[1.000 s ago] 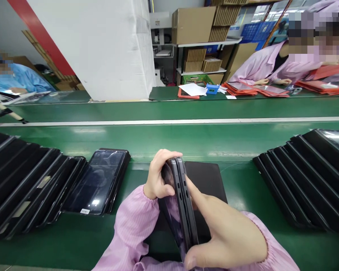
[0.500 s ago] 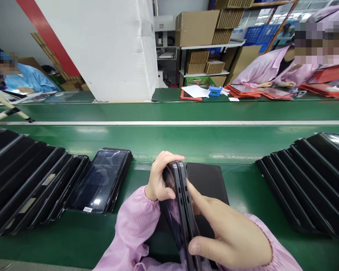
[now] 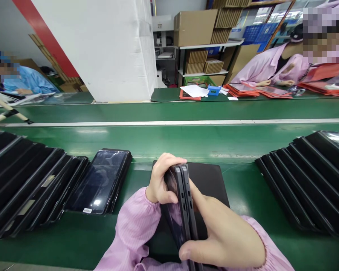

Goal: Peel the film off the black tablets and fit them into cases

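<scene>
Two dark tablets (image 3: 183, 210) stand on edge, face to face or back to back, in front of me. Small port openings line their upward edges, and a glossy screen faces left. My left hand (image 3: 164, 184) wraps around the far upper corner, fingers over the top and thumb on the screen side. My right hand (image 3: 223, 229) presses on the right side, its thumb lying across the near part of the edges. Beneath them a flat black pad (image 3: 210, 182) lies on the green work surface; the tablets' lower ends are hidden.
Left of my hands lies a tablet (image 3: 101, 180) with a white label, beside a leaning row of dark tablets (image 3: 31, 180). Another slanted row (image 3: 305, 180) stands at right. Across the green bench (image 3: 147, 141) are red sleeves (image 3: 243, 90), a blue box (image 3: 214, 90) and co-workers.
The pair of tablets has shifted slightly to the right at its top. My right thumb has slid left and a little nearer across the edges. Both hands keep their hold.
</scene>
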Motion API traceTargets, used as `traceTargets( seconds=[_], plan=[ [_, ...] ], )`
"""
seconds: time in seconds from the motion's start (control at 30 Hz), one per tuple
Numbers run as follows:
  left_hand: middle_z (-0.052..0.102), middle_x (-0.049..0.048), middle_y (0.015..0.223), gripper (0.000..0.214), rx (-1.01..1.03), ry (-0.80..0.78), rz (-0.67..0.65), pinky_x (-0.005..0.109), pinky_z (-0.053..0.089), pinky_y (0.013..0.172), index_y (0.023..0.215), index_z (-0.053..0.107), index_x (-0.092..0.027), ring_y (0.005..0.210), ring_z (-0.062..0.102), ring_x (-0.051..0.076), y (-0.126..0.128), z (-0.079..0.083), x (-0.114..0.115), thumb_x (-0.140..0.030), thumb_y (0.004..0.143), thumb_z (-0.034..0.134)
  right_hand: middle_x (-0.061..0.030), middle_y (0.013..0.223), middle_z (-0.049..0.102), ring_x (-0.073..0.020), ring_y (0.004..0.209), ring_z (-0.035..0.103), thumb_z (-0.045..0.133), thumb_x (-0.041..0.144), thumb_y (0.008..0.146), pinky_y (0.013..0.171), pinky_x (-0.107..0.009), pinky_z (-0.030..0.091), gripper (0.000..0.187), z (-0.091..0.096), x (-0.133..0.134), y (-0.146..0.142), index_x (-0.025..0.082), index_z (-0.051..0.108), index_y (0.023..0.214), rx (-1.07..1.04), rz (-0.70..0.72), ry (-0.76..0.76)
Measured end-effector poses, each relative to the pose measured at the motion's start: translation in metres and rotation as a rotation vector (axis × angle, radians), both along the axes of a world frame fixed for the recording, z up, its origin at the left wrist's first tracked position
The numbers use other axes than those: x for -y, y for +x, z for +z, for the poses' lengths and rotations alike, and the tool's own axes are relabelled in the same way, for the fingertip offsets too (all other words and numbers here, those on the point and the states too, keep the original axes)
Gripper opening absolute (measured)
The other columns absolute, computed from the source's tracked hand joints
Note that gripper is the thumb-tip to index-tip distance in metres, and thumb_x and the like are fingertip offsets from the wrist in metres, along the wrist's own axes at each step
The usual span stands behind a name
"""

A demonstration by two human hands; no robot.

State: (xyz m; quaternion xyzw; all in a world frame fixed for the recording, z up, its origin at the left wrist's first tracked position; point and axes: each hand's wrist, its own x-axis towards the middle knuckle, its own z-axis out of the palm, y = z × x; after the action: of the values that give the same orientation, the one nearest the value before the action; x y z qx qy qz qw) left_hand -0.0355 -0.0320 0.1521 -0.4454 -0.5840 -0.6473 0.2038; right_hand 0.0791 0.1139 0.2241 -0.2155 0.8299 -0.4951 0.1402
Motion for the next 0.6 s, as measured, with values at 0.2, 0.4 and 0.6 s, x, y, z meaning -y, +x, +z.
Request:
traceTargets(
  seconds=[0.2,0.4,0.6],
  plan=[
    [0.065,0.0058,0.085,0.079,-0.002,-0.01,0.029,0.039,0.044,0.071,0.115,0.067,-0.022,0.074,0.055,0.022,0.0001,-0.0005,0.0004,-0.086,0.078,0.041,-0.0091,0.097,0.069,-0.0211,0.069,0.062,0.058,0.074,0.082,0.063,-0.034,0.05,0.117,-0.0032,-0.0037,-0.0005,0.013,-0.006,0.159,0.009,0.042,-0.065],
    [0.066,0.006,0.087,0.077,0.005,0.002,0.008,0.038,0.044,0.073,0.116,0.067,-0.022,0.075,0.056,0.022,-0.0007,-0.0026,0.0002,-0.085,0.078,0.043,-0.0067,0.091,0.066,-0.0213,0.071,0.062,0.048,0.073,0.089,0.064,-0.033,0.05,0.106,-0.0029,-0.0051,-0.0028,0.014,-0.005,0.159,-0.025,0.081,-0.071],
    [0.065,0.0059,0.086,0.08,0.035,-0.001,0.013,0.039,0.044,0.073,0.116,0.068,-0.023,0.075,0.055,0.023,-0.0015,-0.0051,0.0021,-0.088,0.074,0.045,-0.0016,0.077,0.062,-0.0211,0.066,0.059,0.05,0.065,0.091,0.063,-0.032,0.047,0.099,0.0012,-0.0017,-0.0014,0.013,0.002,0.159,-0.046,0.038,-0.033]
  ],
)
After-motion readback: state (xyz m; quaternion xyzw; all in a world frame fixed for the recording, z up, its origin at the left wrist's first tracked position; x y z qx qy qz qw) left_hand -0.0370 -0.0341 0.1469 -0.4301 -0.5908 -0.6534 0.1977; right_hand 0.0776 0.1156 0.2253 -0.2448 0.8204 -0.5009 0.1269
